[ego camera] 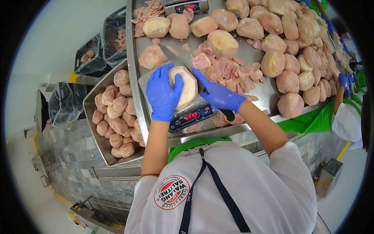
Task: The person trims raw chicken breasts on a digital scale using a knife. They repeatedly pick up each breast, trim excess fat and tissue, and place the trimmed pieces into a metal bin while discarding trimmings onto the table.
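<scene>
My left hand (164,90), in a blue glove, grips the left side of a pale, trimmed ham (187,87). The ham rests on the platform of a digital scale (190,117) with a lit red display. In my right hand (220,96), also gloved in blue, is a knife with a black handle (227,114). Its long blade (172,56) slants up and left behind the ham, partly hidden by it, and my right index finger stretches along it. Another ham (153,57) sits just beyond the scale, beside the blade's tip.
Pink meat trimmings (230,73) lie right of the scale on the steel table (270,98). Many whole hams (289,82) crowd the right side. A second scale (187,6) stands at the far edge. Left are a steel bin of hams (119,124) and plastic-lined bins (112,38). Co-workers' gloved hands (343,80) show at right.
</scene>
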{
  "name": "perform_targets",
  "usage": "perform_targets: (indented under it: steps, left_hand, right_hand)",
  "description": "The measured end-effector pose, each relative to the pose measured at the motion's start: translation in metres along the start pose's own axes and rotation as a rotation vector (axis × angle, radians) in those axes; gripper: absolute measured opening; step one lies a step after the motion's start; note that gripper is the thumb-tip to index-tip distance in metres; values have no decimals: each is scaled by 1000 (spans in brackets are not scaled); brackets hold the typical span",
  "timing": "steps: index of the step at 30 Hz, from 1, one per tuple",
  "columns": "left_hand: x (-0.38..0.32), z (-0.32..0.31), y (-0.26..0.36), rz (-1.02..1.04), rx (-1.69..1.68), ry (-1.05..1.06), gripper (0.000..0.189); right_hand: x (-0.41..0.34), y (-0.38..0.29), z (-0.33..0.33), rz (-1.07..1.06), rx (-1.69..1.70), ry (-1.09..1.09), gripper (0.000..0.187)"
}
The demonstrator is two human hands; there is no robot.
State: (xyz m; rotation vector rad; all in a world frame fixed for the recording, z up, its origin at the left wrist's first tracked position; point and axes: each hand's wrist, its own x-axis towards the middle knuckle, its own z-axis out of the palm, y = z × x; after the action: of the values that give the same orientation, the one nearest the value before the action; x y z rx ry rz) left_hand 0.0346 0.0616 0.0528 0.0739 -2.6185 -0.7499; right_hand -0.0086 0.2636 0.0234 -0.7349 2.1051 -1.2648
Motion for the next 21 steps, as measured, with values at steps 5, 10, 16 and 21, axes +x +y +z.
perform_targets:
  steps: [5,10,16,21]
  left_hand:
    - [3,-4,-5,99,194,32,38]
    - [-6,15,19,-77,264,103,40]
    - [-2,24,24,-129,374,111,40]
    - [-3,25,21,-82,440,125,39]
  right_hand:
    - [-33,-16,-29,130,-347,-28,82]
    - [-77,-17,-33,-11,-564,113,84]
    - [-89,-42,-43,72,-698,-46,80]
    - [-53,-45,-35,7,-549,-10,75]
